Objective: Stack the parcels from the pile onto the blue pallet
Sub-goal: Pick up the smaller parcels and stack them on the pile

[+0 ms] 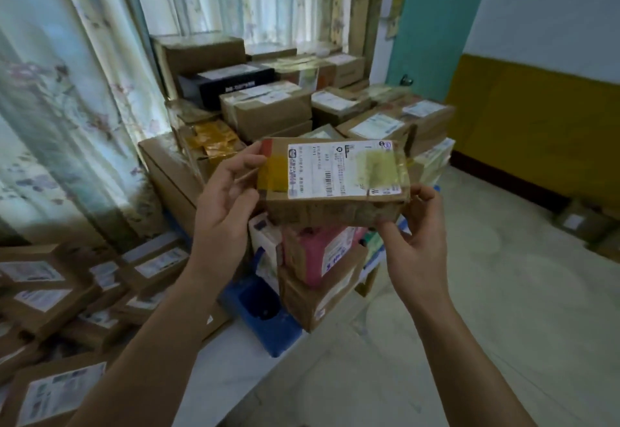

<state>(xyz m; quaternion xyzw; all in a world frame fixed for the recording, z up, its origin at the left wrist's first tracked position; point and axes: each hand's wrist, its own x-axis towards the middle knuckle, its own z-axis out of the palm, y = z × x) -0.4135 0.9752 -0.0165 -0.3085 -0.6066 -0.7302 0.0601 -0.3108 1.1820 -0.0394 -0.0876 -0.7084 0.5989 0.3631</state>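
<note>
Left hand (224, 198) and right hand (414, 225) grip small parcel (335, 181) by its ends, label up, level above stack (268, 108) on blue pallet (265, 322), likely for flat placement; pile (60, 292) at left.

The white shipping label (342, 170) on the held parcel (335, 181) carries a barcode and small print, too blurred to read. White lettering on the black box (231, 83) is likewise illegible.
</note>
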